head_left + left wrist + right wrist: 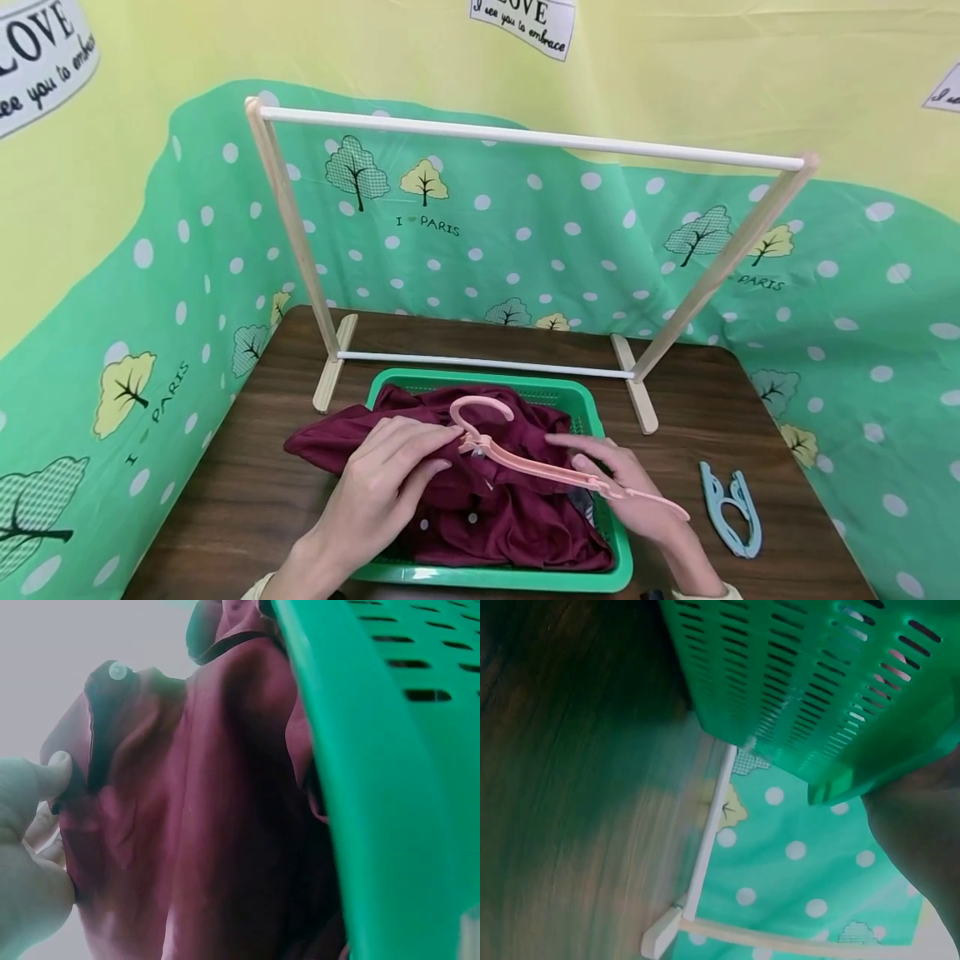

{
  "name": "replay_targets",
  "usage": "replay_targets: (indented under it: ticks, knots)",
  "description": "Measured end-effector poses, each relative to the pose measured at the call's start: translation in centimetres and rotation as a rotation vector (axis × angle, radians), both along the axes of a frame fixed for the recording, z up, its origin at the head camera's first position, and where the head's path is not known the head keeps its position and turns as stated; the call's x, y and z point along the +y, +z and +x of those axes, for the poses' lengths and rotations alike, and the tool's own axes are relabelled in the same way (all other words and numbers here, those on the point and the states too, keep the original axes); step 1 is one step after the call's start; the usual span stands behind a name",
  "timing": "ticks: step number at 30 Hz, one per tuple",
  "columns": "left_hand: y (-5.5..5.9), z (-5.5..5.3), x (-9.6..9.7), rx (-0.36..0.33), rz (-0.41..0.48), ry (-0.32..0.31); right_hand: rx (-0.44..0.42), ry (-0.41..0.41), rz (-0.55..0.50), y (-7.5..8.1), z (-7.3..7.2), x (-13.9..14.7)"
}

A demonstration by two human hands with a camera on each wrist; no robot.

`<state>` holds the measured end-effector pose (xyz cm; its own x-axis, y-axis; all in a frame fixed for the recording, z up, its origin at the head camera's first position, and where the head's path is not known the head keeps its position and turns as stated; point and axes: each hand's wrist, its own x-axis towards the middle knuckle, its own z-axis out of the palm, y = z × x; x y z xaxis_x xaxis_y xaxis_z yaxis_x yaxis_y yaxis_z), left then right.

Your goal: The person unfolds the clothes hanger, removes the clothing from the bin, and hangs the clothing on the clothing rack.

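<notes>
A maroon buttoned shirt (517, 525) lies bunched in a green basket (622, 550), one part spilling over its left rim. My left hand (386, 475) grips the shirt's cloth near the hanger's neck. In the left wrist view, the left thumb (56, 776) presses the maroon cloth beside a white button (118, 671). A pink hanger (540, 469) lies over the shirt with its hook upward; its left arm is hidden by cloth and hand. Under the hanger's right arm is my right hand (626, 483), with thumb and forefinger apart at the cloth. Its other fingers are mostly hidden.
A rack with wooden posts and a white top bar (525, 135) stands behind the basket. A folded blue hanger (731, 512) lies on the dark wooden table (225, 508) at the right. Printed green and yellow cloth (480, 250) walls the table in.
</notes>
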<state>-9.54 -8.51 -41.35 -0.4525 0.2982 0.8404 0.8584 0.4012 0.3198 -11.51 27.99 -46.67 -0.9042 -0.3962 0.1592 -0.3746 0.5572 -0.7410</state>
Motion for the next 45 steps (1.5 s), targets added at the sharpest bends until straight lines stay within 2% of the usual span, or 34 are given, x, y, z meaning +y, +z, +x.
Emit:
replay_targets:
  ticks: [4, 9, 12, 15, 19, 22, 26, 31, 34, 36, 41, 43, 45]
  knots:
    - [0.0, -0.1, -0.1, -0.002, 0.000, 0.003, 0.017, 0.014, -0.025, -0.2, -0.3, 0.1]
    - [-0.4, -0.4, -0.4, -0.030, -0.028, 0.012, -0.014, -0.087, -0.136, -0.2, 0.1, 0.1]
    - [-0.7, -0.7, -0.7, -0.051, -0.043, 0.019, 0.042, -0.107, -0.187, -0.4, 0.5, 0.4]
    - [-1.0, -1.0, -1.2, -0.071, -0.039, 0.026, 0.094, -0.087, -0.271, -0.5, 1.0, 0.9]
    - [-1.4, -1.2, -1.7, -0.103, -0.027, 0.030, 0.086, -0.032, -0.392, -0.4, 1.4, 1.5]
    - [-1.6, -1.3, -2.0, -0.124, -0.030, 0.025, 0.053, 0.051, -0.480, -0.2, 1.7, 2.0]
    - [-1.7, -1.5, -2.1, -0.144, -0.032, 0.009, 0.026, 0.149, -0.547, 0.2, 1.9, 2.7]
    - [-1.6, -1.6, -2.1, -0.153, -0.035, -0.003, -0.046, 0.164, -0.587, 0.2, 1.8, 3.1]
    - [-1.6, -1.5, -2.0, -0.151, -0.039, 0.001, -0.052, 0.190, -0.660, 0.0, 1.7, 3.1]
    - [-1.6, -1.5, -2.0, -0.153, -0.038, 0.005, -0.045, 0.262, -0.759, -0.3, 1.5, 3.1]
    - [-1.5, -1.4, -2.0, -0.181, -0.015, 0.009, -0.024, 0.514, -1.013, -1.3, 0.8, 3.0]
    - [-1.5, -1.3, -2.0, -0.192, -0.002, 0.013, -0.011, 0.561, -1.066, -1.7, 0.6, 3.0]
    - [-1.4, -1.2, -2.0, -0.200, 0.007, 0.014, 0.004, 0.568, -1.093, -2.0, 0.4, 3.0]
